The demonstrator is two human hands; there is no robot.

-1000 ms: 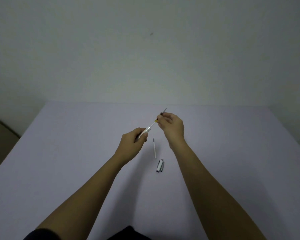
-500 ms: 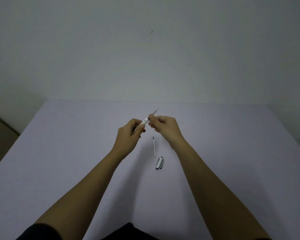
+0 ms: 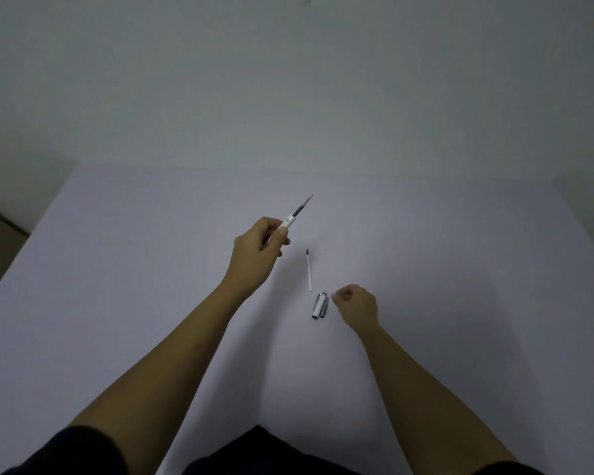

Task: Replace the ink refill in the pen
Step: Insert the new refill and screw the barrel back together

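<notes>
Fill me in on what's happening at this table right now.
A person is swapping a pen's ink refill. The left hand holds the pen barrel above the table, with a refill sticking out of its end. A second refill lies loose on the table. The right hand, fingers curled, is down beside the pen cap, not visibly gripping it.

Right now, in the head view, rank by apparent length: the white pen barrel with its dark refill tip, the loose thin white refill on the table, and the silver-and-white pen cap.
1. Loose thin white refill.
2. Silver-and-white pen cap.
White pen barrel unranked: the left hand hides most of it.
</notes>
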